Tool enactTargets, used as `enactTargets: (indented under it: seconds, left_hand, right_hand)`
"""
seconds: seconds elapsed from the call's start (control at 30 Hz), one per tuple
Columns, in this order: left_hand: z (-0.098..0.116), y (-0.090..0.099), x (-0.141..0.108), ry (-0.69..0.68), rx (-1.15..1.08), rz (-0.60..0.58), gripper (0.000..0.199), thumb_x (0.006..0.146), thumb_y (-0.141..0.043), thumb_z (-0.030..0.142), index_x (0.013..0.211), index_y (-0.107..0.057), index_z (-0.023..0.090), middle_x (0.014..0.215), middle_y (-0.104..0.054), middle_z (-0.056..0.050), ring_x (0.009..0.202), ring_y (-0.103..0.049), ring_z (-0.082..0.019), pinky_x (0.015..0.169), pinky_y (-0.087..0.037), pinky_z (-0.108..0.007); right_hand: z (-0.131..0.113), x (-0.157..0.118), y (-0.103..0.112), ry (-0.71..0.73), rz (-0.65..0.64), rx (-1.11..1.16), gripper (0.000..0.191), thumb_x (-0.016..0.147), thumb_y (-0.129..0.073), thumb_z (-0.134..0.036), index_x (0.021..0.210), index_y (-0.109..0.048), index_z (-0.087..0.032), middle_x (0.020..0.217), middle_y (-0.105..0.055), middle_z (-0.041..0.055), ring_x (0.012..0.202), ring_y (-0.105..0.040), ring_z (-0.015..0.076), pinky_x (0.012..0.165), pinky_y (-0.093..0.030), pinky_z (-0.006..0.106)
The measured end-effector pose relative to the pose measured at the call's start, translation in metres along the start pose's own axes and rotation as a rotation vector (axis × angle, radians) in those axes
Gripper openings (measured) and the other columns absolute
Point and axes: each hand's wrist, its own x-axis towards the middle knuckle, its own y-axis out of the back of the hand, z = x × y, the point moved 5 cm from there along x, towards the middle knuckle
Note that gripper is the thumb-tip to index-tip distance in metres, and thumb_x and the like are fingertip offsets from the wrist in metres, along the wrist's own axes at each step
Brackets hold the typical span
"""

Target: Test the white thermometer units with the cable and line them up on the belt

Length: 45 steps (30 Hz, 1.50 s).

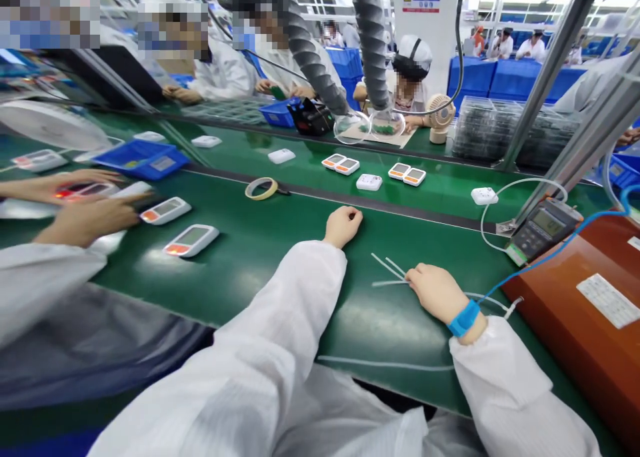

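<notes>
White tubes [387, 270], a few thin ones, lie fanned out on the green belt [280, 257] at about 5 o'clock from centre, and the right hand [435, 290] rests on their near ends with fingers pinching them, blue wrist strap [464, 318] on. Left hand [343, 225] sits dead centre, curled into a loose fist, holding nothing, knuckles on the belt. Tape roll [261, 188] at 10 o'clock, two white devices [190, 240] further left near a co-worker's hands [90, 214]. Meter [543, 229] at 3 o'clock.
</notes>
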Motion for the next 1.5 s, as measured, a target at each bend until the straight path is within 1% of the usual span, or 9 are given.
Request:
enactTargets:
  seconds: [0.23, 0.43, 0.53, 0.67, 0.83, 0.97, 1.17, 1.37, 1.5]
  left_hand:
    - [0.005, 0.007, -0.034, -0.061, -0.105, -0.058, 0.033, 0.082, -0.047, 0.044, 0.081, -0.070, 0.019, 0.086, -0.071, -0.009, 0.079, -0.062, -0.023, 0.077, -0.047, -0.034]
    - [0.027, 0.012, -0.053, -0.221, -0.187, -0.144, 0.034, 0.085, -0.047, 0.045, 0.091, -0.070, 0.021, 0.097, -0.072, -0.008, 0.090, -0.065, -0.023, 0.086, -0.050, -0.035]
    - [0.018, 0.029, -0.053, -0.274, -0.174, -0.121, 0.036, 0.084, -0.049, 0.046, 0.101, -0.069, 0.021, 0.111, -0.068, -0.010, 0.108, -0.061, -0.026, 0.102, -0.045, -0.038]
    - [-0.044, 0.081, -0.042, -0.255, 0.134, 0.024, 0.046, 0.080, -0.048, 0.046, 0.108, -0.067, 0.015, 0.127, -0.059, -0.019, 0.130, -0.047, -0.032, 0.113, -0.034, -0.046]
    - [-0.179, 0.174, -0.040, 0.467, 0.524, 0.233, 0.066, 0.083, -0.045, 0.057, 0.134, -0.049, 0.015, 0.152, -0.035, -0.022, 0.142, -0.025, -0.045, 0.103, -0.034, -0.067]
    - [-0.223, 0.190, -0.056, 0.737, 0.503, 0.105, 0.068, 0.085, -0.041, 0.060, 0.136, -0.048, 0.015, 0.141, -0.049, -0.022, 0.129, -0.047, -0.038, 0.104, -0.041, -0.051]
    - [-0.155, 0.140, -0.067, 0.249, 0.247, 0.072, 0.074, 0.073, -0.058, 0.053, 0.133, -0.050, 0.011, 0.126, -0.059, -0.018, 0.118, -0.055, -0.034, 0.103, -0.044, -0.046]
    - [-0.018, 0.056, -0.082, -0.090, -0.648, -0.140, 0.076, 0.081, -0.055, 0.054, 0.142, -0.032, 0.016, 0.121, -0.056, -0.012, 0.092, -0.063, -0.023, 0.088, -0.051, -0.040]
    - [0.086, -0.008, -0.096, -0.031, -1.293, -0.388, 0.075, 0.077, -0.062, 0.051, 0.139, -0.036, 0.020, 0.112, -0.057, -0.007, 0.075, -0.062, -0.016, 0.074, -0.051, -0.032]
  right_hand:
    - [-0.001, -0.001, -0.001, -0.117, 0.066, 0.008, 0.029, 0.098, -0.038, -0.006, 0.114, -0.061, -0.016, 0.096, -0.067, 0.0100, 0.096, -0.062, 0.0253, 0.080, -0.046, 0.034]
    - [-0.020, -0.005, -0.013, 0.000, 0.039, -0.039, 0.051, 0.090, -0.046, -0.002, 0.139, -0.049, -0.019, 0.104, -0.068, 0.0069, 0.091, -0.064, 0.0207, 0.077, -0.048, 0.031]
    - [-0.011, -0.007, -0.011, -0.096, 0.106, -0.178, 0.033, 0.097, -0.047, -0.011, 0.125, -0.061, -0.019, 0.099, -0.067, 0.0092, 0.085, -0.063, 0.0216, 0.073, -0.048, 0.030]
    - [0.013, -0.007, -0.008, -0.240, 0.173, -0.224, 0.029, 0.103, -0.043, -0.023, 0.094, -0.069, -0.018, 0.091, -0.065, 0.0109, 0.088, -0.060, 0.0245, 0.076, -0.048, 0.032]
    - [0.033, -0.008, -0.010, -0.361, 0.309, -0.225, 0.028, 0.099, -0.052, -0.026, 0.121, -0.064, -0.015, 0.122, -0.061, 0.0153, 0.109, -0.054, 0.0321, 0.088, -0.048, 0.043]
    - [0.026, 0.001, -0.020, -0.157, 0.308, -0.150, 0.048, 0.098, -0.047, -0.018, 0.146, -0.043, -0.013, 0.143, -0.049, 0.0139, 0.129, -0.042, 0.0306, 0.103, -0.043, 0.044]
    - [0.020, 0.013, -0.025, -0.018, 0.258, -0.074, 0.037, 0.099, -0.048, -0.017, 0.136, -0.056, -0.014, 0.102, -0.064, 0.0119, 0.096, -0.057, 0.0277, 0.087, -0.052, 0.042]
    - [0.028, 0.001, -0.015, -0.008, 0.503, 0.115, 0.025, 0.101, -0.042, -0.016, 0.101, -0.067, -0.015, 0.099, -0.062, 0.0125, 0.090, -0.061, 0.0252, 0.081, -0.055, 0.039]
    - [0.038, -0.013, -0.001, -0.060, 0.676, 0.279, 0.033, 0.101, -0.036, -0.016, 0.125, -0.059, -0.018, 0.102, -0.068, 0.0082, 0.081, -0.067, 0.0189, 0.079, -0.057, 0.034]
